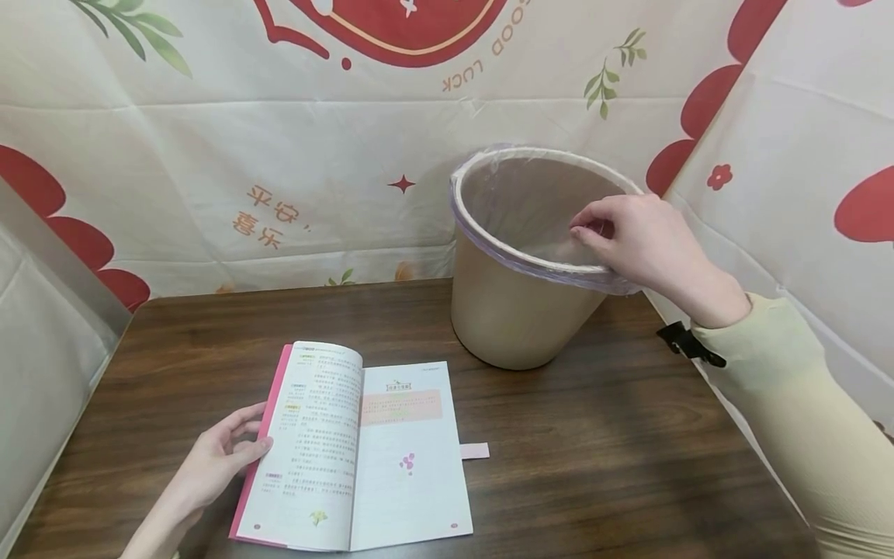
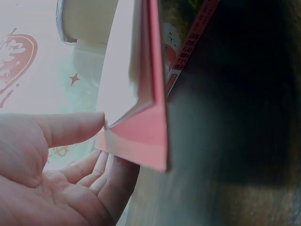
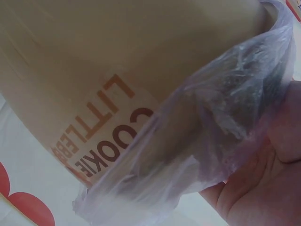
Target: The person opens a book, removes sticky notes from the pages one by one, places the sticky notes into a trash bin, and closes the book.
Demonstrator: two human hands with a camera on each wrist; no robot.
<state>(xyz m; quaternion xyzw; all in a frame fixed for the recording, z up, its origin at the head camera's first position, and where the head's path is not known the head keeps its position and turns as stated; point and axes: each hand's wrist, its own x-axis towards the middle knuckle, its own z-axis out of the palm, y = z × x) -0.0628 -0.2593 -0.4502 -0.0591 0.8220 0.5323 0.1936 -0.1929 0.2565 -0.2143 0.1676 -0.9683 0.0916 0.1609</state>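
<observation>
An open book (image 1: pixel 412 489) with a pink cover and printed pages lies on the table. My left hand (image 1: pixel 216 458) holds its left edge, thumb over the pages and fingers beneath the cover, as the left wrist view shows with the pink cover (image 2: pixel 141 141). My right hand (image 1: pixel 642 233) is over the rim of a beige trash bin (image 1: pixel 524 326), its fingers bent and fingertips above the opening. I cannot tell whether anything is between them. In the right wrist view, the purple bin liner (image 3: pixel 202 127) covers part of that hand (image 3: pixel 268 183).
The dark wooden table (image 1: pixel 601 458) carries the book and the bin. A pale strip (image 1: pixel 476 450) sticks out from the book's right edge. White cloth (image 1: pixel 377 178) with red and green prints hangs behind and at the sides.
</observation>
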